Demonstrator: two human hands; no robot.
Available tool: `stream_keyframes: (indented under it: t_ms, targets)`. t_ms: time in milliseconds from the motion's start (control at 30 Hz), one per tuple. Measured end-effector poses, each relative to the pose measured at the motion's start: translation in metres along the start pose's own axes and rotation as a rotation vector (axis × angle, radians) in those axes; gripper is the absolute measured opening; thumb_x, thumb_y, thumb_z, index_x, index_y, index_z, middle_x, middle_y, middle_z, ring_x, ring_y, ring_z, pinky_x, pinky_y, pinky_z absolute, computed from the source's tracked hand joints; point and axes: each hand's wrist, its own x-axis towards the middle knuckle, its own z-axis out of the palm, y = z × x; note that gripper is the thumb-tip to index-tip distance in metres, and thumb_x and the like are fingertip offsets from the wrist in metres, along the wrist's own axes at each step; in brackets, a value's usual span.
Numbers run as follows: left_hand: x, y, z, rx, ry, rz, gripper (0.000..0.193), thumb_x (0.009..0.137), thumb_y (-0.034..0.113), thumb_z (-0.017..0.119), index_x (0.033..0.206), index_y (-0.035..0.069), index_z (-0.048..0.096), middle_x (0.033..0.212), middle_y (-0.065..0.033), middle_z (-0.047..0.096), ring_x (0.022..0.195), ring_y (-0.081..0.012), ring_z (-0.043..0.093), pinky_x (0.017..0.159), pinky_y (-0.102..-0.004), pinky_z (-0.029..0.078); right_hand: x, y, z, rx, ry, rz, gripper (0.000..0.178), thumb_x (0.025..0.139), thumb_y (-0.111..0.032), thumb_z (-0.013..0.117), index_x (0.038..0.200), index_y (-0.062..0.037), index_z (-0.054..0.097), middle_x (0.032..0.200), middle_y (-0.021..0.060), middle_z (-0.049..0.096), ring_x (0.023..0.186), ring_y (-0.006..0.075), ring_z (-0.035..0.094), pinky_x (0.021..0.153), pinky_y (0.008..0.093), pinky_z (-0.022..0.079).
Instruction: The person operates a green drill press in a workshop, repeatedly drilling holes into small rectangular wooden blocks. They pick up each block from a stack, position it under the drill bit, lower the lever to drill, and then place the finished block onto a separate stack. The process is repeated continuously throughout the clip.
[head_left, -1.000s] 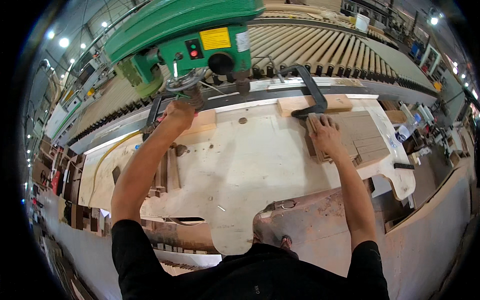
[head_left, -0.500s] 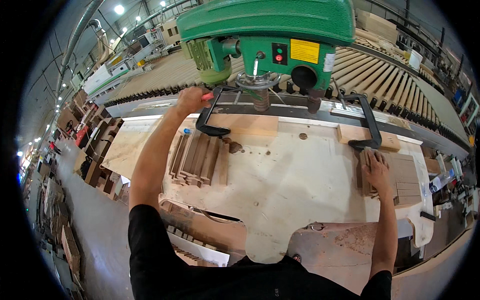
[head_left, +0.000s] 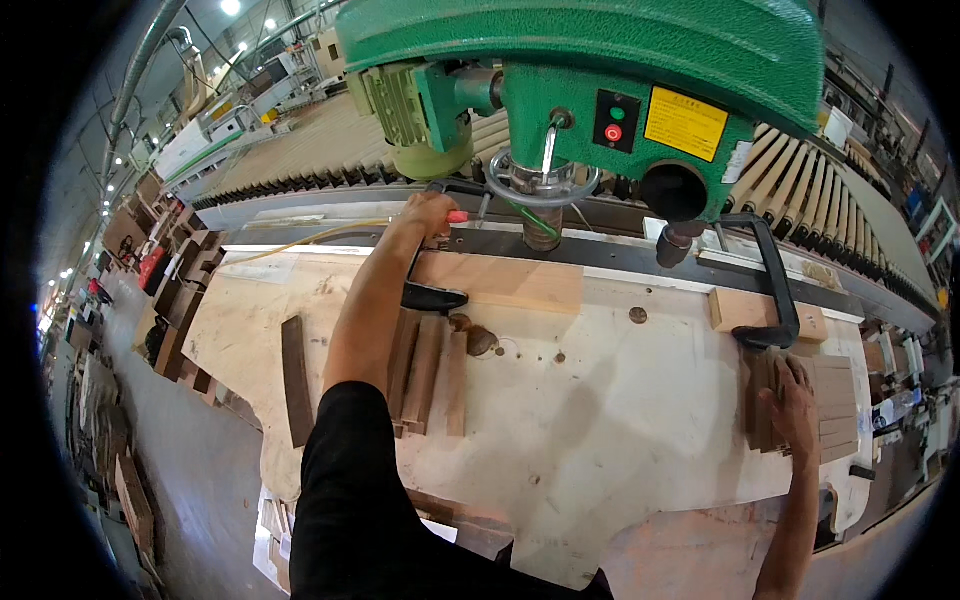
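My left hand (head_left: 432, 216) is closed around a red-ended tool (head_left: 457, 217), mostly hidden in the fingers, beside the left black clamp (head_left: 434, 296). A yellow hose (head_left: 318, 236) runs toward this hand from the left. Below my left forearm, dark wooden strips (head_left: 418, 372) lie side by side, partly covered by the arm. One separate strip (head_left: 296, 382) lies to their left. My right hand (head_left: 793, 405) rests with fingers stretched over the left part of a stack of brown wooden pieces (head_left: 832, 400), just below the right black clamp (head_left: 775, 290).
A green drill press (head_left: 560, 130) stands over the back of the pale worktable (head_left: 570, 420). The clamps hold light wooden blocks (head_left: 525, 282) along the table's back rail. Roller conveyors (head_left: 800, 185) lie behind. At the right edge is a plastic bottle (head_left: 895, 408).
My view has shifted and the drill press looks larger. The yellow hose and the separate strip now show. My left hand stays by the clamp; my right hand still rests on the stack.
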Motion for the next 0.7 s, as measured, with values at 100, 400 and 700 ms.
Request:
stream_keyframes:
  t_ms: [100,400,700]
  targets:
    - [0.016,-0.008,0.013,0.068,-0.101,-0.152,0.064,0.068,0.025,0.083,0.127,0.018,0.060,0.131,-0.0122,0.057,0.128,-0.0344,0.046,0.102,-0.0515,0.040,0.000,0.008,0.008,0.031,0.006,-0.021,0.061,0.085,-0.024,0.070,0.138,-0.0043,0.046,0.140,0.0248,0.044,0.130,0.0408,0.042,0.108,0.0448,0.035]
    - [-0.048,-0.035,-0.009,-0.035,0.249,-0.244,0.061,0.075,0.042,0.075,0.124,0.008,0.061,0.117,-0.0182,0.064,0.113,-0.0374,0.057,0.092,-0.0460,0.046,0.012,0.022,0.011,0.015,-0.086,-0.053,0.060,0.088,-0.021,0.066,0.140,-0.0013,0.043,0.142,0.0250,0.043,0.132,0.0420,0.040,0.109,0.0450,0.034]
    - [-0.233,0.166,-0.024,-0.041,0.070,-0.350,0.024,0.083,0.029,0.065,0.084,0.007,0.071,0.091,-0.0187,0.069,0.084,-0.0378,0.067,0.075,-0.0458,0.053,0.091,0.042,0.000,0.242,0.009,-0.348,0.060,0.090,-0.033,0.066,0.138,-0.0026,0.046,0.139,0.0206,0.049,0.129,0.0353,0.047,0.106,0.0390,0.036]
